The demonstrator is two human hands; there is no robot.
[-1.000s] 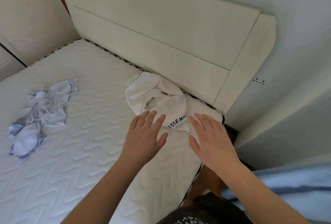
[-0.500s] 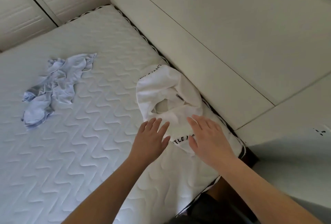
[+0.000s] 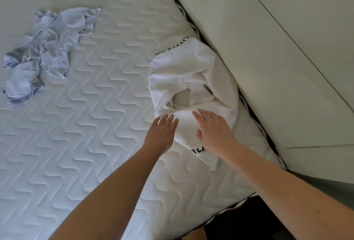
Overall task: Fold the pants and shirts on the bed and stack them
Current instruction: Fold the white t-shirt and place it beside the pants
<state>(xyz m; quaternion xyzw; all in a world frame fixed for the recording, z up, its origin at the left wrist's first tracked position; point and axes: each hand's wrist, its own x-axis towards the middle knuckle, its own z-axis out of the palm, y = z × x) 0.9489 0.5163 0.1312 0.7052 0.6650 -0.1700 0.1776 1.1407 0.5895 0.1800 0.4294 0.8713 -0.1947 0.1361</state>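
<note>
**Fingers flat on white shirt**

Fingers straight on both hands, nothing gripped. Left hand at the near-left edge of the white shirt; right hand flat on it. Shirt bunched, neck hole up, black lettering on hems, against the headboard. Crumpled light-blue garment well left of shirt, on the mattress.

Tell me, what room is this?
Probably a bedroom: there is a quilted mattress, a padded headboard beside it, and a white shirt lying on top.

cream padded headboard, dark floor
</note>
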